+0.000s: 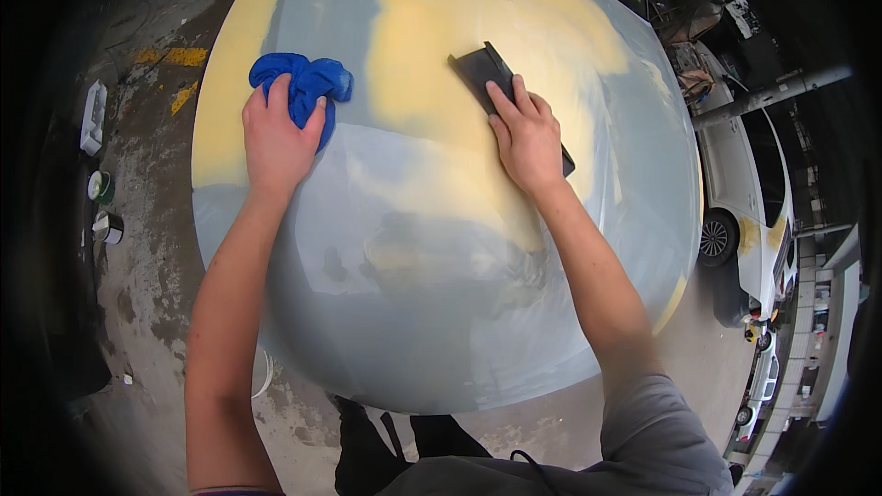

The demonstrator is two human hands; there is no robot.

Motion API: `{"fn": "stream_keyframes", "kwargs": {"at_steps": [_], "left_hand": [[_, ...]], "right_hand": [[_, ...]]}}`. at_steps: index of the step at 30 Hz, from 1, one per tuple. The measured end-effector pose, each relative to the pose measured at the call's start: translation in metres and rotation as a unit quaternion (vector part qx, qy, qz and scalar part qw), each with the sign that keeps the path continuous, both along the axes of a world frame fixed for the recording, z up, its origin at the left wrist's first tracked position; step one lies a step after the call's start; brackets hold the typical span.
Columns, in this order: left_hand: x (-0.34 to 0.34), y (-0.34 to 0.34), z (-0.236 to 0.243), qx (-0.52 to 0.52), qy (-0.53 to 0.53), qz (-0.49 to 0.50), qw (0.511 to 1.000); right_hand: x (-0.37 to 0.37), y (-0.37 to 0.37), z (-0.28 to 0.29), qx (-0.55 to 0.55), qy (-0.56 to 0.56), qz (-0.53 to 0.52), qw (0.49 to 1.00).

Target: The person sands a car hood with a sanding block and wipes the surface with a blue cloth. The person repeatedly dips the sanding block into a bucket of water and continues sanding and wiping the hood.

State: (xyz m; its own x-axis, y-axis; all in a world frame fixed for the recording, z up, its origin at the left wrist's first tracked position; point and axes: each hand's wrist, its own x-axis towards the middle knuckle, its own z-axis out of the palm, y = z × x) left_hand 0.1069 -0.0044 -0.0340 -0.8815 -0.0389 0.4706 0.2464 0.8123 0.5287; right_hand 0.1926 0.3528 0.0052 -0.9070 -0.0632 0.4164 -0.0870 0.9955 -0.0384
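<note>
Left hand (278, 142) clutching blue cloth (314, 90), right hand (530, 136) gripping black block (480, 75), green tub (106, 187), contents unclear

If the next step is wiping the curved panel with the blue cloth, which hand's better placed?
Probably the left hand: it grips the blue cloth against the curved panel. The right hand is occupied with the long black block.

Noted solid blue on cloth (310, 90), left; black on block (479, 72), right. Recorded patchy grey and pale yellow across panel (441, 186), with yellow broadest far right. Observed grey sleeve (654, 434), near right; white car (729, 158), right; yellow floor marks (186, 57), far left.
</note>
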Motion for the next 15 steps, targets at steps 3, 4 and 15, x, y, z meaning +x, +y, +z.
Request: {"fn": "stream_keyframes", "kwargs": {"at_steps": [3,4,15], "left_hand": [[0.001,-0.005,-0.005,-0.001,0.012,0.014,1.000],[0.001,-0.001,-0.005,-0.003,0.009,0.013,1.000],[-0.003,0.021,-0.005,0.011,0.016,-0.014,1.000]], "right_hand": [[0.109,-0.023,0.001,-0.012,-0.001,0.013,1.000],[0.108,-0.019,0.003,0.010,-0.003,0.014,1.000],[-0.105,0.057,0.019,0.016,-0.029,-0.070,0.997]]}}
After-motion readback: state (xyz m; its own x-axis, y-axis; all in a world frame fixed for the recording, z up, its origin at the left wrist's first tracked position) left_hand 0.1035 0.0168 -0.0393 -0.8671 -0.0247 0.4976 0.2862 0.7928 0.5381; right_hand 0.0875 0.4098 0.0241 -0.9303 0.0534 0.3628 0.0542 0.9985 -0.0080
